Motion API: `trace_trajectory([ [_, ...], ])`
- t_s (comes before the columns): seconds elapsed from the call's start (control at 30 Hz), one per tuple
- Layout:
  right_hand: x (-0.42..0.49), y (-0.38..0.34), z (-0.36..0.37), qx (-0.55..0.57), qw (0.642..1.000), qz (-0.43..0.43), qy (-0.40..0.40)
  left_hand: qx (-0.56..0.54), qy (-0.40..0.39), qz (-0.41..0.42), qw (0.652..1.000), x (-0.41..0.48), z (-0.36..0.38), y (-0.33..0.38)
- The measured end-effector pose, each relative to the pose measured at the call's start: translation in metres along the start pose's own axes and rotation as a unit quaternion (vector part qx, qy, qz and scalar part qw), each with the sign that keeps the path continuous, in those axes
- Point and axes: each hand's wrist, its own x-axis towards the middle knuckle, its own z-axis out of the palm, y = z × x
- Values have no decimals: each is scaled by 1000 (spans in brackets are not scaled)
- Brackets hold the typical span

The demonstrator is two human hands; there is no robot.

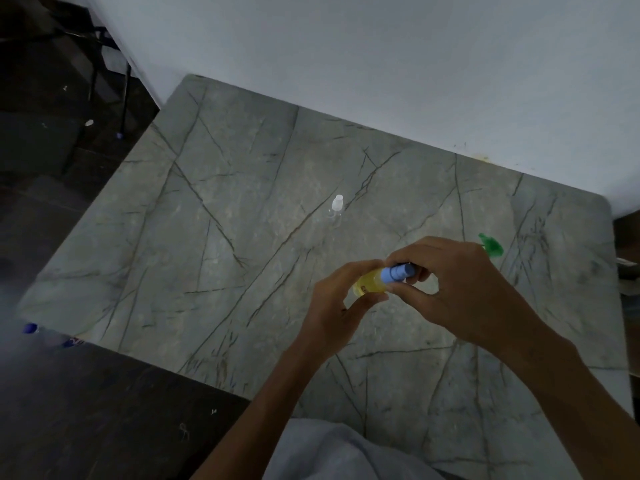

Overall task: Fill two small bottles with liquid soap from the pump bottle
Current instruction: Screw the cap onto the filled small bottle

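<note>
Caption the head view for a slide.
Left hand holds a small yellow bottle, right hand grips its blue cap, over a marble table; a clear bottle stands beyond.

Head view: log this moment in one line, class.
left hand: holds yellow bottle | right hand: grips blue cap | clear bottle: stands on table

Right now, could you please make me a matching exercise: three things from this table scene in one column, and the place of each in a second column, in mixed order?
Things:
1. yellow bottle with blue cap
2. clear bottle with white cap
3. green object

Places:
A. stands alone on the table, beyond both hands
B. lies toward the table's right side, just past the right hand
C. held above the table, left hand on the body, right hand on the cap

Pairs: 1-C, 2-A, 3-B
</note>
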Motion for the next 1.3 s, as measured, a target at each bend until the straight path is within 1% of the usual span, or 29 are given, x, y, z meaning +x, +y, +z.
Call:
trace_trajectory([
  [0.27,4,7,10,-35,999,6,1,-9,-3,-15,1000,-6,1,0],
  [0.33,2,6,11,-6,1000,9,2,-9,-4,-21,1000,-9,1,-4],
  [0.4,2,5,8,51,999,5,2,-11,-8,-26,1000,-10,1,-8],
  [0.47,2,6,6,93,995,-18,-6,-6,-11,-29,1000,-11,1,-9],
  [0.5,2,9,7,92,995,-34,-7,-2,-11,-30,999,-11,2,-8],
  [0.53,2,10,8,86,995,-43,-4,0,-12,-30,999,-11,2,-6],
  [0.63,3,6,3,72,997,-15,-6,-8,-16,-30,999,-11,2,-2],
  [0.67,4,4,2,58,998,-13,1,-12,-16,-29,999,-11,2,-1],
  [0.73,5,2,4,5,999,-37,27,-26,-20,-33,999,-11,0,2],
  [0.83,5,5,14,-38,998,-28,34,-32,-31,-37,998,-11,1,2],
  [0.9,3,4,18,-38,999,-16,36,-34,-36,-43,998,-13,1,0],
  [0.97,2,5,16,-14,1000,-9,18,-29,-35,-45,998,-15,1,-3],
  [1.03,0,7,16,5,999,-39,-11,-20,-31,-45,998,-17,0,-7],
  [1.1,-1,9,14,9,998,-57,-24,-23,-30,-51,998,-17,-1,-7],
  [1.3,2,1,12,-58,994,-93,3,-31,-25,-48,998,-19,0,-4],
])
